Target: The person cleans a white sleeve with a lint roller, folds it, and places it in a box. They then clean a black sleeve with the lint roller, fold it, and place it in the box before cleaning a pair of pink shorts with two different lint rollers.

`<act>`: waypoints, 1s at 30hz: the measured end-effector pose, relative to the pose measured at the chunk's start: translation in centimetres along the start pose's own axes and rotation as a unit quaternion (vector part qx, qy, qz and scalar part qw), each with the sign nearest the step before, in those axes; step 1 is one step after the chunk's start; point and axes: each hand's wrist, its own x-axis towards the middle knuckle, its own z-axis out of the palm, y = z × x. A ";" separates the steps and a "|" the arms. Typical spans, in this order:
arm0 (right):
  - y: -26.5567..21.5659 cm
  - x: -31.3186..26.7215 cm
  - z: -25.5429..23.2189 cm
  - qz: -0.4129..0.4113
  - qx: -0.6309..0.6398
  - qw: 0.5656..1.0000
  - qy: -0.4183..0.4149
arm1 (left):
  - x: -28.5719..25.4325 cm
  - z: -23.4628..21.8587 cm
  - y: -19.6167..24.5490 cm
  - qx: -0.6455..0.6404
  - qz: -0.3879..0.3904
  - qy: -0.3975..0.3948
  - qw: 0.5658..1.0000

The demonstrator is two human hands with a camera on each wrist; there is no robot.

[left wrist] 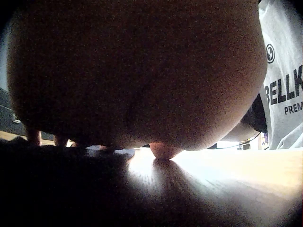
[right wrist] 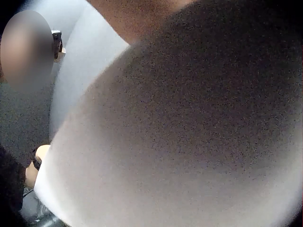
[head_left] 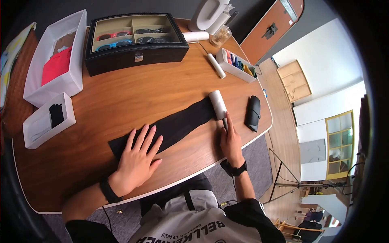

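A long, narrow piece of black fabric (head_left: 184,122), sleeve-like in shape, lies flat across the wooden table (head_left: 162,85). My left hand (head_left: 135,164) rests on its near left end with fingers spread and straight. In the left wrist view the thumb (left wrist: 163,150) touches the wood. With my right hand (head_left: 231,143) I grip the handle of a white lint roller (head_left: 218,104), index finger stretched along toward the roll. That roll sits at the fabric's far right end. The right wrist view is mostly filled by the hand, so the handle is hidden there.
A black folded glasses case (head_left: 253,114) lies right of the roller. Behind stand a sunglasses display box (head_left: 113,60), a white bin (head_left: 77,79) with red cloth, a small white tray (head_left: 67,129) and a narrow box (head_left: 243,74) of rolled cloths. Another white roll (head_left: 216,66) lies beside that.
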 end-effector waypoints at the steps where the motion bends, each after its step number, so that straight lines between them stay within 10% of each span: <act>1: -0.3 -0.1 -0.1 -0.003 0.010 1.000 0.007 | 0.1 0.0 0.0 0.000 0.000 0.001 1.000; 12: -9.3 -5.2 -0.5 -0.091 0.069 0.985 -0.130 | 0.1 -0.1 0.1 -0.012 -0.005 -0.005 1.000; 30: -0.1 0.0 0.2 -0.030 -0.038 0.998 -0.028 | 0.0 -0.2 0.1 -0.010 -0.008 -0.002 1.000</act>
